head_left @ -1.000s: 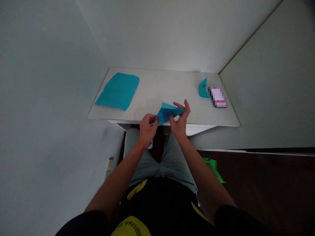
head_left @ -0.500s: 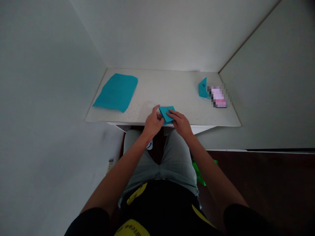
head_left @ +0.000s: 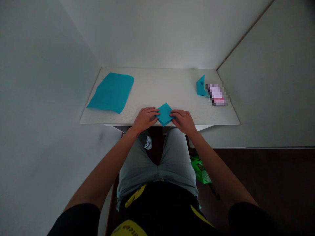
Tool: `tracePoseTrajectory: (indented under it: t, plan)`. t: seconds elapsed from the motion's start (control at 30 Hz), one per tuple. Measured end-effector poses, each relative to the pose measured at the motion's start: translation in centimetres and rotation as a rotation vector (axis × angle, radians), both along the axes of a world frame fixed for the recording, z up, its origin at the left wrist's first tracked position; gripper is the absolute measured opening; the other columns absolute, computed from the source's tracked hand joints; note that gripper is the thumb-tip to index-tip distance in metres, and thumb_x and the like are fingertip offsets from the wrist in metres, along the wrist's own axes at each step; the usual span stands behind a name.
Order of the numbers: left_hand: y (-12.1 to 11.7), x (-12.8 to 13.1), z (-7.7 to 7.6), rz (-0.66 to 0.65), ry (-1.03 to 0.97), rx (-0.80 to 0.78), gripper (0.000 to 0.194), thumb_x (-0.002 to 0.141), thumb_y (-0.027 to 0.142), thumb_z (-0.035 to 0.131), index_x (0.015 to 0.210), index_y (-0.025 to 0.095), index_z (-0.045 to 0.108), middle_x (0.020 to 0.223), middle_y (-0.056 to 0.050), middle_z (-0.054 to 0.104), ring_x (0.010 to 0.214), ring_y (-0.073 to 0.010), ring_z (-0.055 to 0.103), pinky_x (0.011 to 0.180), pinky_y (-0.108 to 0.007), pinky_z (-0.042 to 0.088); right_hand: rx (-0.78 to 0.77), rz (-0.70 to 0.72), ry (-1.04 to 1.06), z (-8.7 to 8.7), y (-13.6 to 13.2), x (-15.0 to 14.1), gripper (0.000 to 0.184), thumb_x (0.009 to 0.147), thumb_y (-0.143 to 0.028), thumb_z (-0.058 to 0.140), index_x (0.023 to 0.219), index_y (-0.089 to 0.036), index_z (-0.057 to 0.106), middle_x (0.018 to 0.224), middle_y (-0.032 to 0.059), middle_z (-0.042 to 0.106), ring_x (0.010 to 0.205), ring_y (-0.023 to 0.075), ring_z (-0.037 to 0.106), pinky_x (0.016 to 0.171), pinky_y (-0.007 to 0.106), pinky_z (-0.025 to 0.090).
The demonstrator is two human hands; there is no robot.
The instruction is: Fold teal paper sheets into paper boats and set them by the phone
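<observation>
A folded blue paper [head_left: 164, 113], diamond-shaped with layers showing at its lower corner, is at the front edge of the white table. My left hand [head_left: 145, 119] grips its left corner, fingers on top and the thumb near the lower edge. At the opposite corner my right hand [head_left: 184, 121] holds the paper the same way, with its fingertips over the top. What the thumbs do beneath the paper is hidden.
On the white table [head_left: 157, 85] a larger blue sheet [head_left: 112, 92] lies at left. A small folded blue paper piece [head_left: 200, 87] stands at right beside a blurred phone [head_left: 216, 94]. Walls border the table; a green bag [head_left: 200, 170] is on the floor.
The folded paper has gone from a long pointed shape to a compact, flatter diamond. Both hands have shifted to its left and right corners, and the view has moved slightly.
</observation>
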State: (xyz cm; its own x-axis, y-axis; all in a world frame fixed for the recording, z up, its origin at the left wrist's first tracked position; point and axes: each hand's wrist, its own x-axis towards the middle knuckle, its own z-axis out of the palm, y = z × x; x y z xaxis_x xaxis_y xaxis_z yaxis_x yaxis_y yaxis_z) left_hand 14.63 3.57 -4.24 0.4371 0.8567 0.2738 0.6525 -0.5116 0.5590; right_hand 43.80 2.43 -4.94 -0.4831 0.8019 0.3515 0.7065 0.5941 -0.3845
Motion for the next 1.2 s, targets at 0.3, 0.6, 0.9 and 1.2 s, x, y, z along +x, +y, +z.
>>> tracePoseTrajectory:
  t: [0.3,0.6,0.9,1.2]
  plan:
    - [0.4,-0.6,0.2,0.091,-0.112,-0.006,0.014,0.096,0.028,0.078,0.109,0.025,0.083,0.111,-0.007,0.081,0.109,-0.0264,0.072,0.106,-0.045,0.055,-0.056,-0.068,0.164,-0.4,-0.5,0.8,0.029,0.111,-0.04,0.059,0.124,-0.025,0.079,0.123,0.0121,0.076,0.111,0.0296,0.07,0.101,0.05,0.054]
    - [1.1,-0.4,0.0,0.231,-0.138,-0.096,0.022,0.102,0.029,0.07,0.122,0.025,0.08,0.101,-0.005,0.079,0.095,-0.0246,0.07,0.094,-0.039,0.055,-0.214,-0.274,0.235,-0.3,1.7,-0.9,0.024,0.105,-0.038,0.06,0.119,-0.021,0.071,0.108,0.0094,0.075,0.086,0.0245,0.068,0.08,0.039,0.054]
    - [0.2,0.8,0.6,0.229,0.096,0.03,0.033,0.107,0.031,0.064,0.137,0.032,0.076,0.135,-0.008,0.073,0.124,-0.0292,0.065,0.109,-0.046,0.05,-0.116,-0.373,0.106,-0.1,1.4,-2.3,0.033,0.109,-0.032,0.052,0.131,-0.019,0.073,0.12,0.0156,0.07,0.103,0.03,0.068,0.091,0.044,0.055]
    - [0.1,1.1,0.1,0.113,0.242,0.064,0.048,0.108,0.023,0.052,0.151,0.036,0.068,0.161,0.002,0.063,0.153,-0.0297,0.051,0.126,-0.054,0.039,-0.063,-0.076,-0.073,-0.5,-2.9,-8.0,0.069,0.117,-0.055,0.037,0.175,-0.018,0.037,0.177,0.0136,0.042,0.164,0.0319,0.039,0.136,0.057,0.031]
